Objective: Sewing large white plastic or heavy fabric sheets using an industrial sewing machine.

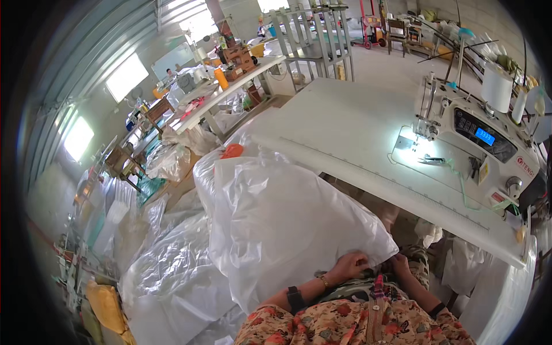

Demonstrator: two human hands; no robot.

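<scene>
A large translucent white plastic sheet (pixel 293 213) spreads over my lap and to the left, its narrow corner lying between my hands. My left hand (pixel 351 266) is closed at the lower edge of the sheet, fingers curled in. Close by on the right, my right hand (pixel 399 265) pinches the sheet's corner, with the fingertips partly hidden. In front of me to the right stands a white sewing machine (pixel 489 132), its lamp lit over the needle area. Small thread snips (pixel 432 160) lie on the sewing table (pixel 351 126) beside green thread (pixel 462 184).
The table's front edge runs just beyond my hands. More crumpled plastic sheeting (pixel 167 270) is heaped at the left. A white thread cone (pixel 496 87) stands behind the machine. Farther off are another worktable (pixel 230 92), a stack of grey metal frames (pixel 313 43) and a wooden chair (pixel 397 34).
</scene>
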